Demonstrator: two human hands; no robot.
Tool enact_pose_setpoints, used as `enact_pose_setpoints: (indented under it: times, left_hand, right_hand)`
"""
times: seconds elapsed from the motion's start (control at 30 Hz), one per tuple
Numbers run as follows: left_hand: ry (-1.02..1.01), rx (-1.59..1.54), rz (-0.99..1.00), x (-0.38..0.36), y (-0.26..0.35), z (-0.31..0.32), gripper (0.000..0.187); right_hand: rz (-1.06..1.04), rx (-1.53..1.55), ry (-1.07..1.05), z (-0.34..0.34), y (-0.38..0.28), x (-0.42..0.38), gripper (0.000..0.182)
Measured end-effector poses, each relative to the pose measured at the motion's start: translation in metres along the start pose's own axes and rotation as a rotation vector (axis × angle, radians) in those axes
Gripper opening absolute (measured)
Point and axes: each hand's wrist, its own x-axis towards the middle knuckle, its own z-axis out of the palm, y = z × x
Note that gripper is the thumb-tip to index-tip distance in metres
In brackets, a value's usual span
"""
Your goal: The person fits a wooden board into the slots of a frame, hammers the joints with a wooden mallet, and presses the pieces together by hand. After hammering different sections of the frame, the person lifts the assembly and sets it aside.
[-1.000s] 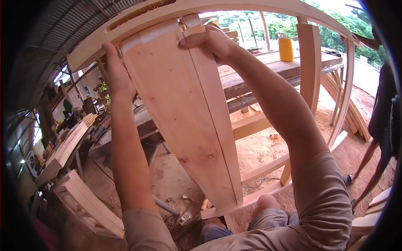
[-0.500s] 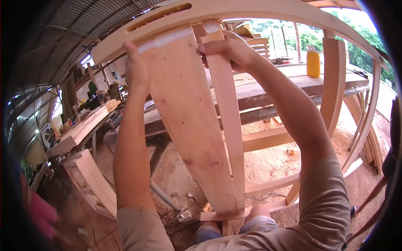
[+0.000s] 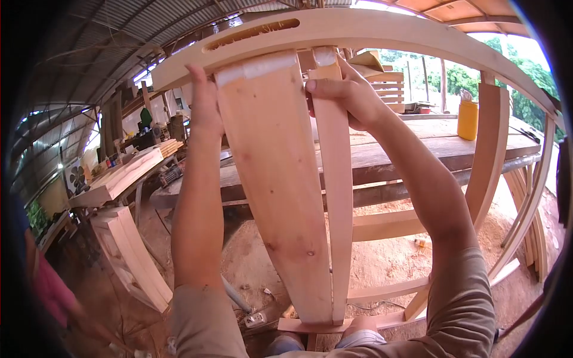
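A wide, tapering wooden board point(image 3: 271, 173) stands upright in a curved wooden frame, with white material along its top end. My left hand point(image 3: 206, 104) rests against the board's upper left edge, thumb stretched up and apart; its other fingers are mostly hidden. Just right of the board, a narrow wooden slat point(image 3: 335, 197) stands with a thin gap between them. My right hand point(image 3: 352, 98) grips the slat near its top, thumb in front and fingers behind. Over both pieces runs the curved top rail point(image 3: 370, 30), which has a long slot point(image 3: 250, 34) at its left.
Behind the frame is a workbench point(image 3: 406, 140) bearing a yellow bottle point(image 3: 468, 119). A wooden post point(image 3: 489, 149) and cross rails point(image 3: 388, 225) stand right. Planks point(image 3: 119, 179) lie on a left bench. A power strip point(image 3: 255, 320) sits on the sawdust-covered floor. Another person's pink clothing point(image 3: 54, 286) shows left.
The view has shifted, so the frame appears lower and farther right. My left thumb has come off the top rail's edge. My right hand keeps its hold on the slat.
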Motion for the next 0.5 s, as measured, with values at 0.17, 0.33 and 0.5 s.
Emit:
enact_pose_setpoints:
  times: [0.17, 0.33, 0.5]
  left_hand:
    - [0.094, -0.111, 0.103, 0.021, -0.006, -0.004, 0.085]
    - [0.209, -0.022, 0.401, 0.033, -0.016, -0.004, 0.065]
    - [0.201, 0.002, 0.373, 0.019, -0.006, 0.007, 0.063]
  right_hand:
    - [0.000, -0.041, -0.010, -0.004, -0.002, -0.001, 0.066]
    - [-0.050, 0.012, -0.001, 0.000, 0.002, -0.004, 0.068]
    - [-0.082, -0.001, -0.051, 0.001, -0.003, -0.005, 0.068]
